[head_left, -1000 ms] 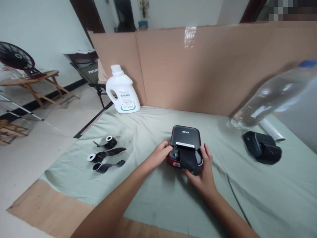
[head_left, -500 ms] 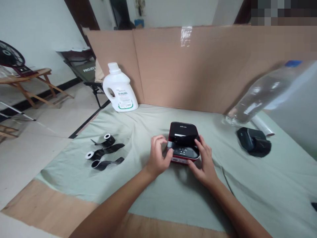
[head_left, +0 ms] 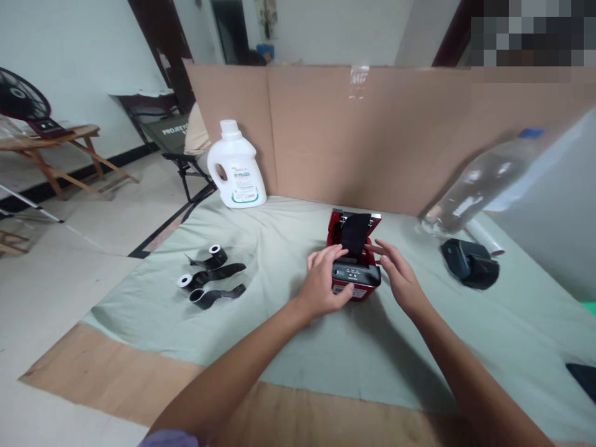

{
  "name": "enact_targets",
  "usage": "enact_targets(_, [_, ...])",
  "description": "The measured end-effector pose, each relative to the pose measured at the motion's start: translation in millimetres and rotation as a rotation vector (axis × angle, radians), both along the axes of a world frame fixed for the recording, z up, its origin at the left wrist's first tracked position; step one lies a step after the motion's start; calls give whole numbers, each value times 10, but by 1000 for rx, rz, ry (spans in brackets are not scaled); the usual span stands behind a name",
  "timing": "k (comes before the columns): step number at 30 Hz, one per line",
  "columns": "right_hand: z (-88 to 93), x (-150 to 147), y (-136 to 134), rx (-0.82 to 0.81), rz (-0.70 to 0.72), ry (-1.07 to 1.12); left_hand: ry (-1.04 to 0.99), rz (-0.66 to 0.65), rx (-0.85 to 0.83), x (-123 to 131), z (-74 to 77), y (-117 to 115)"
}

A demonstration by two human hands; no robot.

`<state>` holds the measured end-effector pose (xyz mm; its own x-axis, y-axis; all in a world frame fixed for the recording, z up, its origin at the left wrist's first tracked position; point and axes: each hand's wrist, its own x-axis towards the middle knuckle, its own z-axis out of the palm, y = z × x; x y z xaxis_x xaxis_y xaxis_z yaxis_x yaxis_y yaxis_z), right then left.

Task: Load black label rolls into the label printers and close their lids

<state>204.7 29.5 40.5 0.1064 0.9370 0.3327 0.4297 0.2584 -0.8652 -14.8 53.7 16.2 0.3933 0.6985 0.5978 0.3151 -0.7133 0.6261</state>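
Note:
A small red and black portable printer (head_left: 356,273) sits on the cloth with its lid (head_left: 376,221) raised. A black paper strip (head_left: 356,233) comes up out of its inside toward the lid. My left hand (head_left: 325,280) grips the printer's left front corner, fingers over the top edge and thumb on the front. Beside the right edge, my right hand (head_left: 401,276) has its fingers apart, fingertips near the open compartment; whether they touch it I cannot tell. To the left lie several rolls of black paper (head_left: 205,298), partly unwound.
A white jug (head_left: 239,174) and a clear plastic bottle (head_left: 487,180) stand against a cardboard panel (head_left: 316,136) at the back. On the right are a black device (head_left: 470,264) and a white tube (head_left: 485,238). The green cloth (head_left: 279,360) covers most of the wooden board (head_left: 139,375).
The printer's lid has gone from closed to raised, exposing the red inside and the black paper. My left hand has moved onto the front corner; my right hand has come off the front.

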Motion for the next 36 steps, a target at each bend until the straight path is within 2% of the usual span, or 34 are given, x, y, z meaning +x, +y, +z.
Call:
enact_targets(3, [144, -68, 13, -56, 9, 20, -14, 30, -37, -17, 27, 19])
enact_targets(6, [271, -111, -15, -34, 50, 3, -24, 51, -64, -34, 40, 49])
enact_targets(9, [338, -140, -64, 26, 118, 33, -40, 16, -50, -62, 28, 56])
enact_targets(11, [373, -144, -49, 16, 115, 6, -19, -36, 10, -84, -7, 36])
enact_targets(13, [416, -138, 45, -53, 97, -135, 26, -73, 100, -98, -74, 2])
enact_targets(15, [463, -141, 217, -145, 106, -373, 57, -79, 193, -98, -160, -36])
enact_targets(19, [516, -233, 653, -286, 229, -840, 106, -84, 261, -83, -288, -87])
enact_targets(23, [496, -392, 967, -446, 359, -958, 142, -86, 238, -103, -298, -100])
enact_targets(27, [513, -431, 1039, -565, 400, -943, 51, -57, 296, -133, -295, -74])
enact_targets(33, [659, -192, 772, -523, 360, -681, -136, -10, 355, -175, -306, 14])
enact_targets(36, [635, -141, 659, -499, 385, -540, -161, 12, 328, -198, -293, 30])
